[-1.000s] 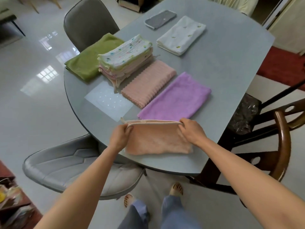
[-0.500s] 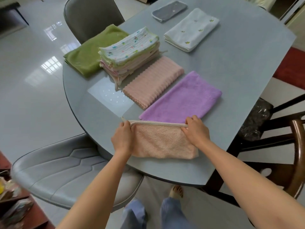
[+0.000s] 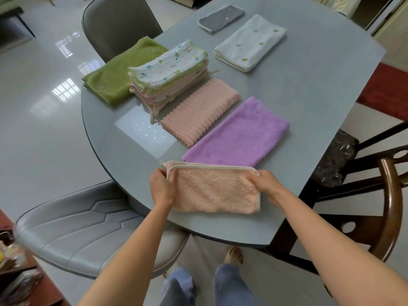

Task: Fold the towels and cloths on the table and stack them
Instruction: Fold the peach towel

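A folded peach towel point(image 3: 212, 191) with a cream border lies at the near edge of the grey table point(image 3: 309, 102). My left hand point(image 3: 161, 186) pinches its far left corner and my right hand point(image 3: 268, 185) pinches its far right corner. Just beyond it lie a folded purple towel point(image 3: 238, 135) and a ribbed pink towel point(image 3: 201, 111). Farther left stands a stack of printed cloths point(image 3: 170, 71) beside a green towel point(image 3: 119, 74). At the far side lie a white embroidered cloth point(image 3: 249, 43) and a small grey cloth point(image 3: 220, 18).
A grey padded chair point(image 3: 72, 228) stands at the near left of the table and another grey chair point(image 3: 119, 25) at the far left. A dark wooden chair point(image 3: 375, 195) stands on the right. My feet show below the table edge.
My hands have slid outward to the towel's far corners. The camera view has shifted slightly; the other towels have not moved.
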Action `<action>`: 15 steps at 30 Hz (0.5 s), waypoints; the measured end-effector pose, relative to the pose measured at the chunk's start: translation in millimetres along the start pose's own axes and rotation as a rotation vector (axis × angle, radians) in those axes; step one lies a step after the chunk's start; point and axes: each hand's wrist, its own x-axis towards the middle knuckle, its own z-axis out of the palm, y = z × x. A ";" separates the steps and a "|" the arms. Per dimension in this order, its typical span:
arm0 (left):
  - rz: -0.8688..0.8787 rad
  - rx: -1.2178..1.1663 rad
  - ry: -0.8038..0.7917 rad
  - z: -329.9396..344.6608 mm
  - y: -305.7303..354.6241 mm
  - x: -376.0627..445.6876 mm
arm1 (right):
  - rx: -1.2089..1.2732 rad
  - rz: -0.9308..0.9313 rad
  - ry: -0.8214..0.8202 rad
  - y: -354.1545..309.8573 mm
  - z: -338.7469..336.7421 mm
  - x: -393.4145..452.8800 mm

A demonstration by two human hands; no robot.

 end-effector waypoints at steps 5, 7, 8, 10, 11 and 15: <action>0.127 0.075 -0.039 -8.2 8.1 -21.6 | -0.223 -0.457 0.215 -7.9 -8.2 -25.0; 0.324 0.152 -0.063 -10.7 16.6 -29.6 | -0.300 -0.650 0.230 -22.2 -13.3 -44.0; 0.457 0.127 -0.097 -13.7 26.4 -34.0 | -0.324 -0.731 0.215 -31.4 -15.6 -52.7; 0.739 0.041 -0.234 -25.0 57.1 -46.6 | -0.359 -0.862 0.167 -52.8 -19.9 -70.5; 0.864 0.023 -0.306 -31.1 73.1 -53.9 | -0.376 -0.917 0.140 -62.7 -21.4 -78.1; 1.087 -0.108 -0.419 -48.3 125.4 -73.3 | -0.402 -1.050 0.116 -89.4 -22.7 -90.9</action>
